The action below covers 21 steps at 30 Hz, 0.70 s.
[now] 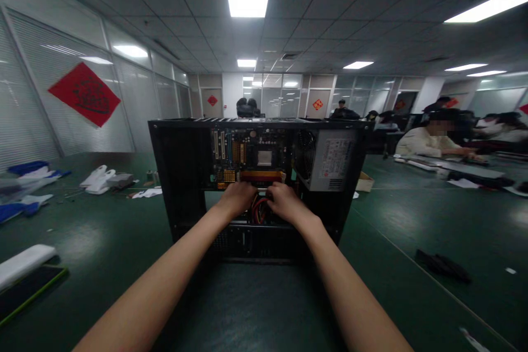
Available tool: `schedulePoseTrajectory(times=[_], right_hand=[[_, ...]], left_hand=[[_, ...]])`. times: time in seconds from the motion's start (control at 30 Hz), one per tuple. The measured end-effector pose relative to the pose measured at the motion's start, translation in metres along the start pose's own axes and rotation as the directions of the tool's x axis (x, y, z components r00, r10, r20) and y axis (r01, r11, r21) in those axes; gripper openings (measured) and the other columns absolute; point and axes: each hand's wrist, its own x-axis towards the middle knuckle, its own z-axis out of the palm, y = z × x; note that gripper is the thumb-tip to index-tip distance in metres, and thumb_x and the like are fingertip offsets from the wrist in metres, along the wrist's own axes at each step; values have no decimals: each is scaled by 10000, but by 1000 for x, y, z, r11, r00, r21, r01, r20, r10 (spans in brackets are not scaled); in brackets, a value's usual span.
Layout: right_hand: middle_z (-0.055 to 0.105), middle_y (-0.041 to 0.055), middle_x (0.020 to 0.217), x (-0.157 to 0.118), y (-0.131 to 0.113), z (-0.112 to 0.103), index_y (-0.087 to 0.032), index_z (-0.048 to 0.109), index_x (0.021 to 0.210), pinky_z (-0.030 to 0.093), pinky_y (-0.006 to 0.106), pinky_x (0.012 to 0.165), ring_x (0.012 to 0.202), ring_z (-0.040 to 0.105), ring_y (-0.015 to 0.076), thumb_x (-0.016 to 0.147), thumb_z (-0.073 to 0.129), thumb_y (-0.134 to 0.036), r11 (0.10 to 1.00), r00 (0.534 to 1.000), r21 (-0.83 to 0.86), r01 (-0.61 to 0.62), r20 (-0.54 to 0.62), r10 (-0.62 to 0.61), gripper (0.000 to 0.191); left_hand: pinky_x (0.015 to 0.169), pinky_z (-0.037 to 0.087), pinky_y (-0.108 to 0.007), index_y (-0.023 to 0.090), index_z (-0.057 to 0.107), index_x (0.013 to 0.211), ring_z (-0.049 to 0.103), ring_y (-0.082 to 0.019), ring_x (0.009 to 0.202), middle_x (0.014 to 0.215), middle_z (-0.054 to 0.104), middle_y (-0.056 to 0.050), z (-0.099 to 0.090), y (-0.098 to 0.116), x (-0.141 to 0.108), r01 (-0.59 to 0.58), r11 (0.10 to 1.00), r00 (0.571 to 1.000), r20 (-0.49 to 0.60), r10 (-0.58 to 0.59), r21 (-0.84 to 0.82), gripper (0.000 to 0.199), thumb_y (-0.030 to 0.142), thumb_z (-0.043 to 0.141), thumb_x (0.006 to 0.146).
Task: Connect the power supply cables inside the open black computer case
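Note:
A black computer case stands in front of me with its side open, and both my hands reach into it. On the motherboard I see a square, pale processor spot, light and yellow slots, and red-orange memory slots. My left hand is closed at the left end of these slots, just below them. Facing it, my right hand is closed near their right end. Whatever the fingertips hold is hidden. Red and dark cables hang between and below the hands. The power supply sits at the upper right.
On the green table lie a white device and a green-edged black tablet at left, white plastic bags further back, and a black cloth-like item at right. A cardboard box is behind the case. Other people sit at right.

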Motion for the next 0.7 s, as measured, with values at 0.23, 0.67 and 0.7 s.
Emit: schedulePoseTrajectory(times=[0.23,0.67,0.7], right_hand=[[619,106,1059,0,-5,-4,-141,658,960,422,264,799,979,602,212,853,618,-178,999,998,14,-36,44,36,119],[573,68,1024,-2,-6,-3,-167,551,923,392,252,737,923,582,185,833,573,-73,1000,1000,12,20,-19,-20,132],[567,66,1024,-2,-6,-2,-168,549,921,392,249,732,921,582,183,831,565,-63,1000,999,6,25,-29,-24,139]], left_hand=[[766,530,-398,210,711,1074,691,-317,948,1009,729,-147,2,-2,2,52,999,999,5,-52,-4,300,221,453,922],[738,533,-371,219,695,1024,693,-297,939,1017,732,-99,16,-13,9,22,1000,996,-85,-23,-17,243,223,482,907],[735,533,-371,222,698,1025,694,-298,933,1016,733,-100,16,-13,9,27,999,996,-84,-29,-22,243,228,485,907]])
